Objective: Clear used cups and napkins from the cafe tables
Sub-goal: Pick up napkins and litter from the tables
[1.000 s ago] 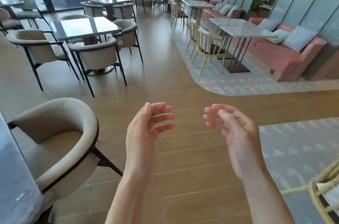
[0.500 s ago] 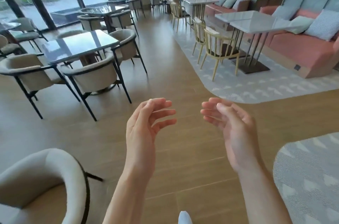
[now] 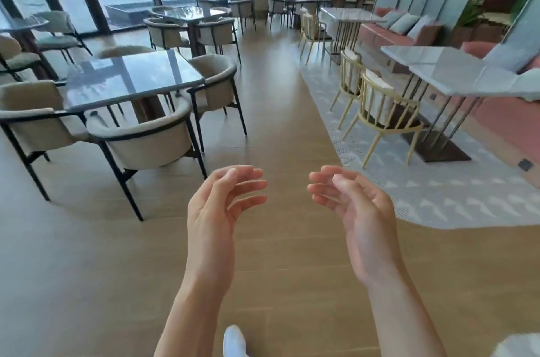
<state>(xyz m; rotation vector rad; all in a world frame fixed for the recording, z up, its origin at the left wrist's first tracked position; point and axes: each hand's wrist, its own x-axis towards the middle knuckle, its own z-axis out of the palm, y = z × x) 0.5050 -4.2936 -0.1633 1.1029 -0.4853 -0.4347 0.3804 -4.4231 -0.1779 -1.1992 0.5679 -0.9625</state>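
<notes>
Both hands [image 3: 287,204] empty, fingers relaxed

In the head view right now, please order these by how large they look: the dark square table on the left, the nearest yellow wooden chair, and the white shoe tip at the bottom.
1. Dark square table, largest.
2. Yellow wooden chair.
3. White shoe tip, smallest, though partly cut off.

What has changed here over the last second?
The view has moved forward along the aisle: the near beige chair has dropped out of sight and the dark glass table is closer. The left hand and right hand stay raised, loosely curled, holding nothing.
</notes>
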